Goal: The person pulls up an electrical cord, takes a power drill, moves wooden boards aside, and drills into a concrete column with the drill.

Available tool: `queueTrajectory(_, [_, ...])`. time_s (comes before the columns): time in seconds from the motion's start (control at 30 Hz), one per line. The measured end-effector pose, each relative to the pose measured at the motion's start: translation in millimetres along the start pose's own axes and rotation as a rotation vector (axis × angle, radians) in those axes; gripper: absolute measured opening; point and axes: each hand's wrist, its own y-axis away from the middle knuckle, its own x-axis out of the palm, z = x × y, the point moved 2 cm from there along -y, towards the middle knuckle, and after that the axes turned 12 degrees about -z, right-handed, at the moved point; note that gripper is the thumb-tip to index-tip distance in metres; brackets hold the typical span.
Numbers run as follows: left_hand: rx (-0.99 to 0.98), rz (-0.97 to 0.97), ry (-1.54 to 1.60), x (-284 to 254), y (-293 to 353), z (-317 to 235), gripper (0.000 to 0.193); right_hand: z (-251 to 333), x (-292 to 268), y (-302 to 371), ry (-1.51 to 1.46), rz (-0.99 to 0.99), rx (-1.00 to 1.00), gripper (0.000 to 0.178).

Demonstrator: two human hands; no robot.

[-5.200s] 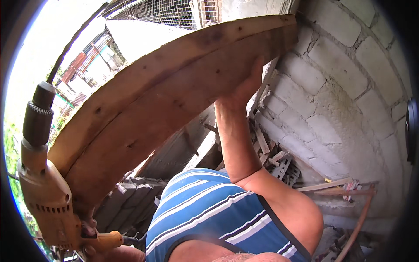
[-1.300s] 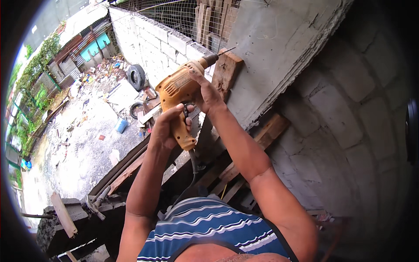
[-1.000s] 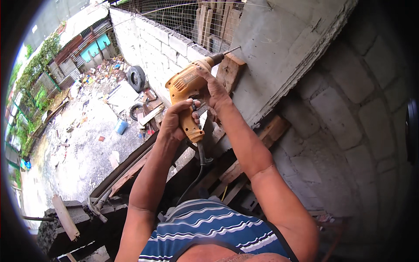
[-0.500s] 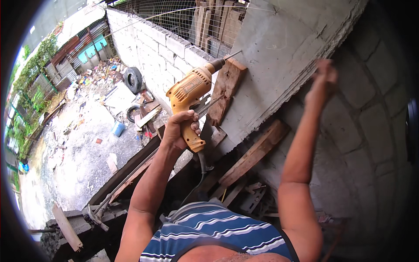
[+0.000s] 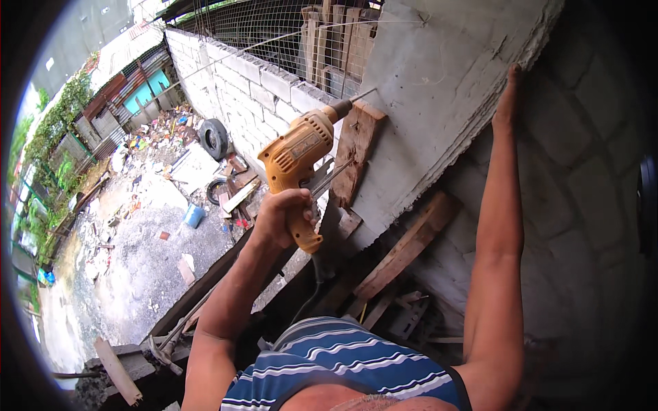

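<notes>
My left hand (image 5: 286, 214) is wrapped around the handle of a yellow-orange power drill (image 5: 299, 154). The long thin bit points up and right, and its tip shows against the grey plastered wall (image 5: 439, 103); I cannot tell whether they touch. A black cord hangs from the handle. Past my left hand, thin metal rods (image 5: 334, 177) slant toward a rough wooden board (image 5: 358, 152) at the wall; whether the hand touches them is unclear. My right hand (image 5: 507, 99), seen edge-on, lies along the wall's rough edge with the fingers stretched upward and partly hidden.
A wooden beam (image 5: 411, 243) slants below the wall, above dark clutter. Left of it, a yard holds rubbish, a tire (image 5: 213, 139) and a blue container (image 5: 194, 216). A white block wall (image 5: 233, 75) and wire mesh (image 5: 274, 38) stand behind. Broken blocks (image 5: 130, 366) lie lower left.
My right hand has reached farther up, the arm straightening, and now lies at the wall's edge. The drill remains in my left hand, a little lower in the picture.
</notes>
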Motion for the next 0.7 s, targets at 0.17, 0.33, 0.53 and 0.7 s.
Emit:
queueTrajectory(0.17, [0.058,-0.014,-0.028,7,5,1,0.014,7,2,1,-0.039,-0.005,0.011,0.067])
queueTrajectory(0.33, [0.034,-0.052,-0.025,5,2,-5,0.017,9,1,1,-0.052,-0.008,0.022,0.068])
queueTrajectory(0.53, [0.136,-0.045,-0.085,26,18,-10,0.032,10,4,3,-0.063,-0.009,0.023,0.070])
queueTrajectory(0.7, [0.169,-0.032,-0.161,22,14,-17,0.040,13,2,2,-0.067,-0.013,0.027,0.071])
